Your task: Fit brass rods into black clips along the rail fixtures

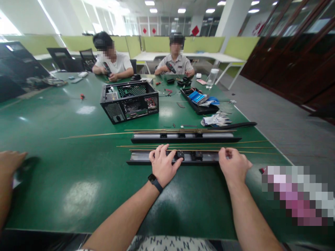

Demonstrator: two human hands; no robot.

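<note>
My left hand point(164, 164), with a dark watch on the wrist, rests palm down on the nearer black channel rail point(154, 162). Its fingers are spread, and the thumb and index finger touch a small black block point(180, 155) sitting in the rail. Another black block point(197, 156) sits further right in it. At the rail's right end my right hand point(233, 163) is closed in a pinch on a thin brass-coloured rod point(258, 152) that runs along the rail. More thin rods point(146, 146) lie just behind. A second black rail point(185, 140) with blocks inside lies beyond them.
An open black computer case point(131, 101) stands on the green table point(52, 164). A black tray point(200, 108) and white gloves point(216, 119) lie at right. Another person's hand point(12, 162) reaches in at left. Two people sit opposite, each holding a power tool.
</note>
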